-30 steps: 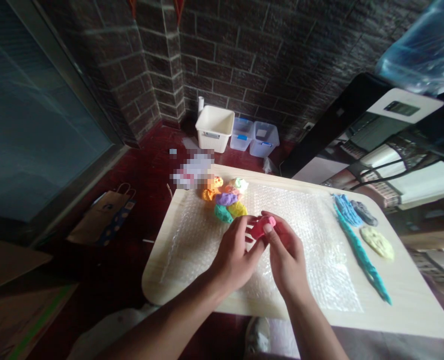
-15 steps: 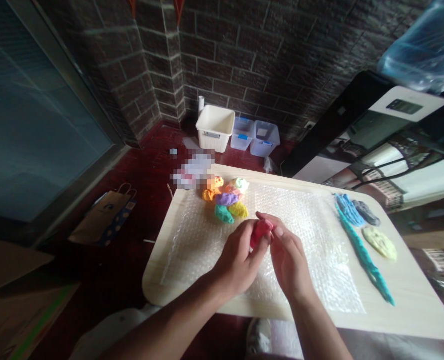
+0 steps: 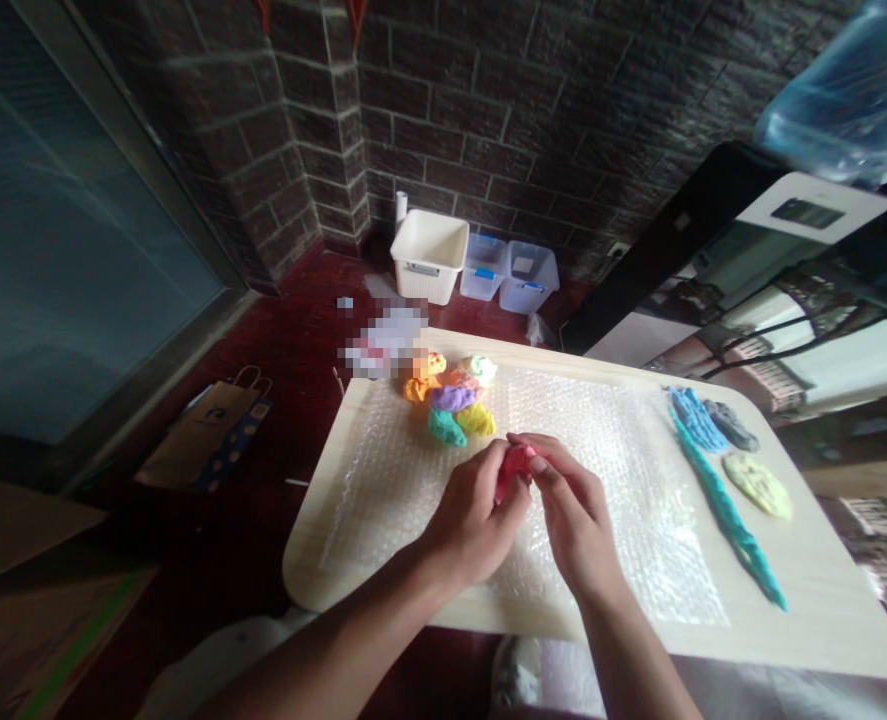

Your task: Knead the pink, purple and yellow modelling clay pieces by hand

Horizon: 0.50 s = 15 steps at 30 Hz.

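Note:
A small lump of red modelling clay [image 3: 516, 468] is held between both hands above the bubble wrap [image 3: 608, 520]. My left hand [image 3: 477, 520] wraps its fingers round the clay's left side. My right hand [image 3: 574, 505] pinches its right edge, thumb on top. The clay's underside is hidden by the fingers. Just beyond the hands lies a cluster of clay lumps: yellow [image 3: 477, 419], green [image 3: 447, 427], purple [image 3: 453, 398], orange [image 3: 419, 388] and pale mint [image 3: 480, 369] among them.
On the table's right side [image 3: 833, 610] lie a long teal clay roll [image 3: 728, 510], blue clay [image 3: 698, 420], grey clay [image 3: 732, 425] and pale yellow clay [image 3: 758, 485]. Bins [image 3: 428, 260] stand on the floor behind. A water dispenser [image 3: 713, 250] is at the right, a paper bag [image 3: 207, 435] at the left.
My right hand has shifted slightly left, its fingers closing in nearer to the red clay. My left hand still grips the clay; the other lumps have not moved.

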{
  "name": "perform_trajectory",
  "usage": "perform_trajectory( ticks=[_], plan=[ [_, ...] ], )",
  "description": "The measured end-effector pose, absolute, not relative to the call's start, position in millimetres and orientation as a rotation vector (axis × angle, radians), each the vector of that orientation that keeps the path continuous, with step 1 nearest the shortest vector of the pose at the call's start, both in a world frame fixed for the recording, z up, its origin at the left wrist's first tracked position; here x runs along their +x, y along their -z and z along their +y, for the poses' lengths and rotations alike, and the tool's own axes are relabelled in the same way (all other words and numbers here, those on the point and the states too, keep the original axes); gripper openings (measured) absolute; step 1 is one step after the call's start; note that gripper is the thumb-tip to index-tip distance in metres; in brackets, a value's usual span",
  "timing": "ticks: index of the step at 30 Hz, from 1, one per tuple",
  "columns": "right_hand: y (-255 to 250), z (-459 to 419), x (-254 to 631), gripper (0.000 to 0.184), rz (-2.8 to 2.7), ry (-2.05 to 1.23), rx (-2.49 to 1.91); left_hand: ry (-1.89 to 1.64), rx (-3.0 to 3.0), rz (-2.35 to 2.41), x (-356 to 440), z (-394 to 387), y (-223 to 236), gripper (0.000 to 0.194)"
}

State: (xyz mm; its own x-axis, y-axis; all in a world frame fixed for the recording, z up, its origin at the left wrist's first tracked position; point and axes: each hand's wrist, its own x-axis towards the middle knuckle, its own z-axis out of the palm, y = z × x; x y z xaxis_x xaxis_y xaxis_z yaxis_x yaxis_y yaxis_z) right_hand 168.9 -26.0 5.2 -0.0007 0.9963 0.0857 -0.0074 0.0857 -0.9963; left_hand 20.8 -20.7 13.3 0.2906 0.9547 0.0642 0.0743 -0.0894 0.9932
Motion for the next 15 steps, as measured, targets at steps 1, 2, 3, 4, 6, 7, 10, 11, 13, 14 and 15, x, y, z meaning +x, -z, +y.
perform_trajectory(
  ticks=[1,2,3,4,6,7,10,11,13,14,15],
  plan=[
    [-5.0,-25.6,169.5,0.022,-1.254,-1.140,-1.142,-0.992,1.445,0.995,20.1,-20.7,-13.7,0.015],
    [-4.7,-25.3,170.1,0.023,-1.262,-1.132,-1.143,-0.985,1.435,0.973,19.7,-20.9,-13.9,0.017],
    [-4.3,-25.0,170.7,0.023,-1.266,-1.126,-1.140,-0.982,1.427,0.950,19.4,-21.1,-14.0,0.019],
    [-3.7,-24.9,171.4,0.024,-1.264,-1.125,-1.135,-0.983,1.423,0.933,19.3,-21.4,-13.9,0.021],
    [-2.6,-25.2,172.4,0.024,-1.248,-1.127,-1.119,-0.988,1.435,0.927,19.8,-21.8,-13.4,0.024],
    [-2.2,-25.6,172.6,0.025,-1.239,-1.132,-1.115,-0.995,1.447,0.936,20.3,-21.7,-13.2,0.024],
    [-2.6,-27.0,171.4,0.026,-1.235,-1.144,-1.118,-1.010,1.481,0.974,21.9,-21.0,-12.8,0.024],
    [-3.3,-27.5,170.4,0.026,-1.239,-1.146,-1.117,-1.014,1.488,0.987,22.3,-20.6,-12.6,0.024],
    [-5.7,-28.3,168.2,0.025,-1.246,-1.140,-1.113,-1.013,1.486,1.007,22.6,-19.8,-11.9,0.024],
    [-7.0,-28.6,167.1,0.025,-1.246,-1.131,-1.111,-1.005,1.470,1.004,22.4,-19.5,-11.3,0.024],
    [-8.4,-28.8,166.3,0.024,-1.243,-1.120,-1.111,-0.992,1.441,0.990,22.0,-19.2,-10.6,0.024]
  ],
)
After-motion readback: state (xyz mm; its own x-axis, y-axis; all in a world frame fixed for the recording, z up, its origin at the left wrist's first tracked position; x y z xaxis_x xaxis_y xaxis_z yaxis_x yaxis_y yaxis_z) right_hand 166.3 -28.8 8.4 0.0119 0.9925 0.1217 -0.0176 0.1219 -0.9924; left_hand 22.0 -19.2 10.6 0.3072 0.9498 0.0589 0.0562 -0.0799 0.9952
